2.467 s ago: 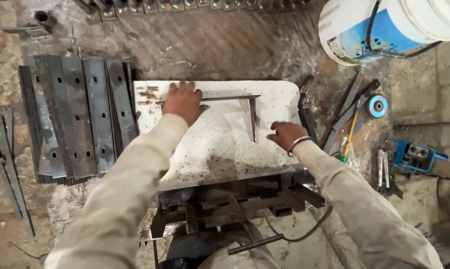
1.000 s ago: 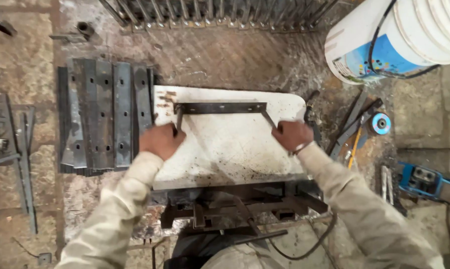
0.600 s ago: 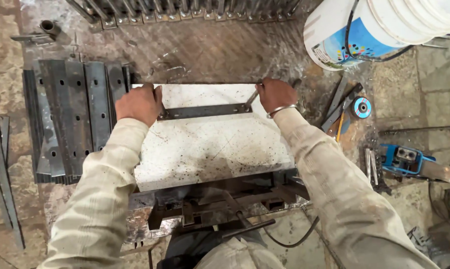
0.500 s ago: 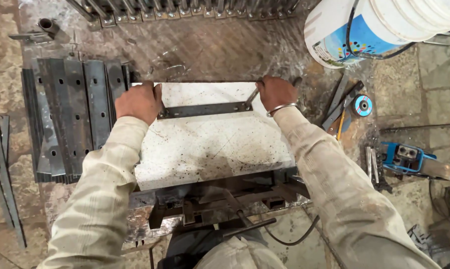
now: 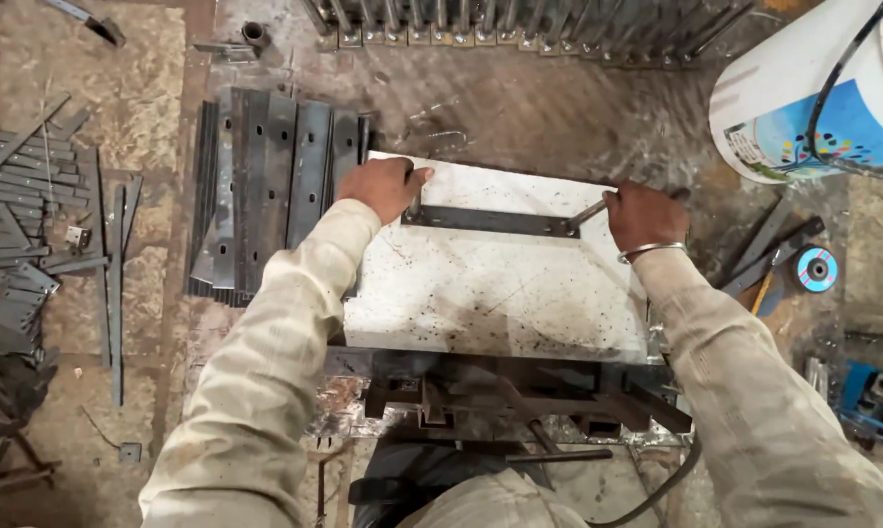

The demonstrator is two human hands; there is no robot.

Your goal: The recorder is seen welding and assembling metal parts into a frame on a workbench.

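Observation:
A dark flat metal bar (image 5: 490, 220) with short bent ends lies across the far part of a white, scuffed work slab (image 5: 490, 293). My left hand (image 5: 383, 186) grips the bar's left end at the slab's far left corner. My right hand (image 5: 642, 215), with a metal bangle on the wrist, is closed around the bar's right end leg near the slab's far right corner. Both arms are in pale long sleeves.
A stack of dark drilled steel plates (image 5: 265, 186) lies left of the slab. Thin metal strips (image 5: 31, 225) are scattered farther left. A white and blue bucket (image 5: 823, 98) stands at the upper right, a blue cutting disc (image 5: 815, 267) and blue power tool (image 5: 877, 396) at right. A row of metal bars (image 5: 520, 20) lines the far edge.
Both hands took hold of the bar's ends and carried it from the slab's middle to the far edge. In the last half second they hardly move.

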